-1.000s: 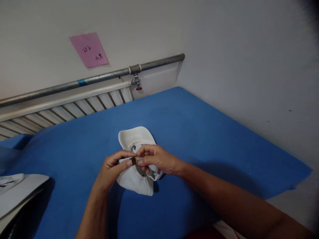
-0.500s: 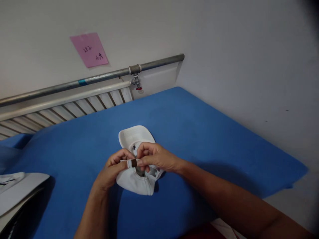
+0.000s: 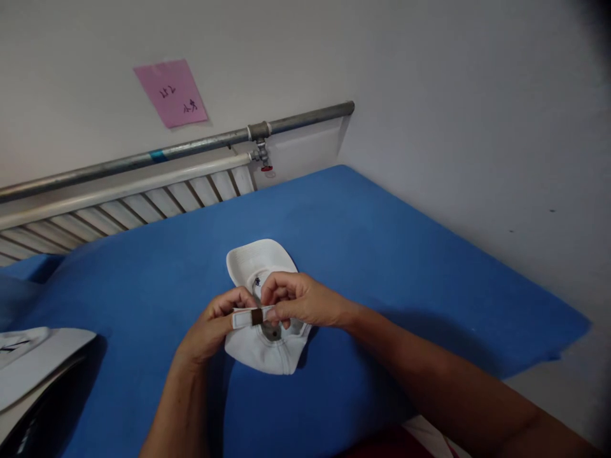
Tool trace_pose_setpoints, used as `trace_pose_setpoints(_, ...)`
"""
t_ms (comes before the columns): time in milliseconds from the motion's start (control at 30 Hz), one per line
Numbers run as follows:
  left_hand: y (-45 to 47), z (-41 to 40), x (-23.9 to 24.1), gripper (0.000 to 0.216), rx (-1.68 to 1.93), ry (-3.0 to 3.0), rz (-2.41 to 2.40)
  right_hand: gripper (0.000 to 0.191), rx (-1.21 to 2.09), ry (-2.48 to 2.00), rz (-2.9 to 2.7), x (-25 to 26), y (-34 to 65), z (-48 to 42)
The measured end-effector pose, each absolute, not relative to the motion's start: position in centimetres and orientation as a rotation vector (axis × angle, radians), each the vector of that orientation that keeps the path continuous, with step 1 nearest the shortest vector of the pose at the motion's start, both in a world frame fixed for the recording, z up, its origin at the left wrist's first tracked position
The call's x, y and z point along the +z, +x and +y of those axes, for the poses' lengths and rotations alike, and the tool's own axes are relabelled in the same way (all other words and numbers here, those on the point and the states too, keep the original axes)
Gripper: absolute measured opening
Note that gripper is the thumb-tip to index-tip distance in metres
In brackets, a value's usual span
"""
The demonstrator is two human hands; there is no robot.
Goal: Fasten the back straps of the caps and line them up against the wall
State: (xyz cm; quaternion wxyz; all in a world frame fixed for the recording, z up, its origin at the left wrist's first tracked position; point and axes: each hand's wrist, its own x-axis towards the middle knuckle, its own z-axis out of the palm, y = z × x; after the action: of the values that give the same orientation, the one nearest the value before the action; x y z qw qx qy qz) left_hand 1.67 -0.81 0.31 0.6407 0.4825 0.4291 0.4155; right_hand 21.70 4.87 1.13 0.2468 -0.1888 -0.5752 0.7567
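White cap [image 3: 260, 346] lying upside down on blue table cover [image 3: 382, 254], brim away from the body. Left hand [image 3: 212, 327] pinching white strap [image 3: 243, 317] at back opening. Right hand [image 3: 300, 302] closed on other strap end beside brown buckle [image 3: 256, 316].

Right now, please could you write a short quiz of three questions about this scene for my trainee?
1. True or false: the white cap lies on the blue surface.
2. Which hands hold the cap's white strap with its brown buckle? A) left only B) right only C) both
3. Fill in: the pink note hangs on the wall above the metal ____.

Key:
1. True.
2. C: the left hand and right hand pinch it between them.
3. pipe.
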Motion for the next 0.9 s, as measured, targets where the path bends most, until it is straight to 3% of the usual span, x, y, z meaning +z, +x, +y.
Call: trace_pose_setpoints(900,1.5,-0.9,0.3,0.031,1.021,1.128,1.049,0.021,2.071,-0.528,-1.611,2.0,22.7,5.3)
